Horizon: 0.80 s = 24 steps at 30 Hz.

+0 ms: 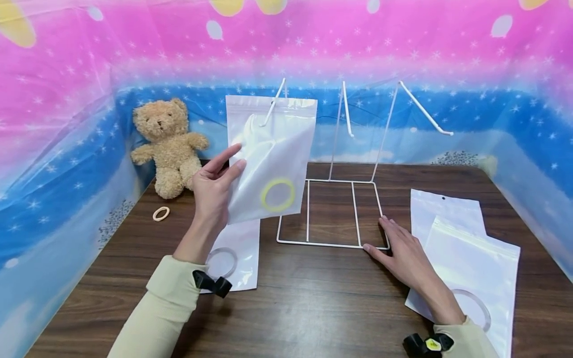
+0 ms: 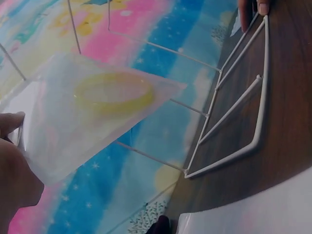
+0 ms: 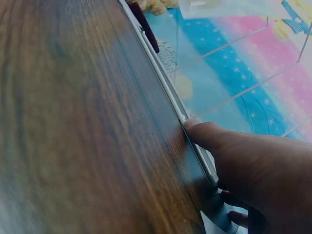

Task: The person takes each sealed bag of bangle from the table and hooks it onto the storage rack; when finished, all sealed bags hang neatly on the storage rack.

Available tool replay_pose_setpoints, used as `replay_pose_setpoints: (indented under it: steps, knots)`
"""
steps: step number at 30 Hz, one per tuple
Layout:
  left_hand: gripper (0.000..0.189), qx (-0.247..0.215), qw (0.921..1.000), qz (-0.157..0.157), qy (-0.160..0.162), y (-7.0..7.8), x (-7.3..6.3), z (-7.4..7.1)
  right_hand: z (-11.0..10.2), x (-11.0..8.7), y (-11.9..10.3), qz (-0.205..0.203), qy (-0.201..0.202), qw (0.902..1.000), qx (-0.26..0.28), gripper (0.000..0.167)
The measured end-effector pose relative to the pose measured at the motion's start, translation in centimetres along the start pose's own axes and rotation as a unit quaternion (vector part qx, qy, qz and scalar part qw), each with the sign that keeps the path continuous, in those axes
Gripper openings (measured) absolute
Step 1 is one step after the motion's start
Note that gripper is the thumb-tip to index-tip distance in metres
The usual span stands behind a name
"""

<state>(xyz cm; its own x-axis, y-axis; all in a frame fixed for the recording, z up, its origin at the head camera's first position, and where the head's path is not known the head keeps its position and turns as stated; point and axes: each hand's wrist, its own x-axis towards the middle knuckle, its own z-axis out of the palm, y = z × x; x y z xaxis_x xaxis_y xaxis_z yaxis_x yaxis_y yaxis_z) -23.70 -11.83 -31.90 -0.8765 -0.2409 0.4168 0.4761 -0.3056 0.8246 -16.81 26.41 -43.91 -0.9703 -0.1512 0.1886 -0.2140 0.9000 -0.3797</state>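
My left hand [image 1: 212, 191] pinches the left edge of a white zip pouch [image 1: 268, 154] between thumb and fingers. A yellow ring [image 1: 278, 195] shows through the pouch's lower part. The pouch's top overlaps the left hook [image 1: 272, 105] of a white wire rack [image 1: 331, 244], with the hook's arm in front of it. My right hand [image 1: 405, 253] rests at the rack base's front right corner, thumb on the front bar and fingers extended along the side bar. From the right wrist view, the thumb [image 3: 207, 134] presses on the bar.
Another white pouch [image 1: 243, 258] with a round outline lies under my left forearm. Two more pouches, one [image 1: 488, 268] overlapping the other [image 1: 447, 209], lie at the right. A teddy bear [image 1: 167, 144] sits back left, near a small wooden ring [image 1: 161, 214]. The rack's middle hook [image 1: 347, 112] and right hook [image 1: 425, 109] hold nothing.
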Motion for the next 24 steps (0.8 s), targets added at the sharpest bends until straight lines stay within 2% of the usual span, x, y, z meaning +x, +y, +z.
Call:
replay_pose_setpoints:
  steps: [7, 10, 15, 20, 24]
  knots:
    - [0.035, -0.007, 0.9989, -0.04, 0.022, -1.6, 2.6, 1.8, 0.1, 0.1, -0.1, 0.0, -0.001, 1.0, 0.002, 0.09]
    - [0.034, -0.018, 0.9983, -0.047, 0.028, -2.1, 3.7, 2.3, 0.2, 0.1, -0.3, -0.003, 0.0, 1.0, 0.005, 0.09]
    - [0.032, -0.017, 0.9987, -0.036, 0.032, -3.1, 5.2, 2.7, 0.2, 0.1, -0.4, -0.006, 0.004, 1.0, 0.006, 0.09]
    - [0.032, -0.024, 0.9988, -0.024, 0.036, -3.8, 5.9, 3.1, 0.1, 0.1, -0.2, -0.005, 0.003, 1.0, 0.006, 0.089]
    - [0.031, 0.022, 0.9993, -0.007, 0.03, -4.4, 5.9, 3.3, -0.1, 0.0, 0.0, -0.001, 0.002, 1.0, 0.002, 0.089]
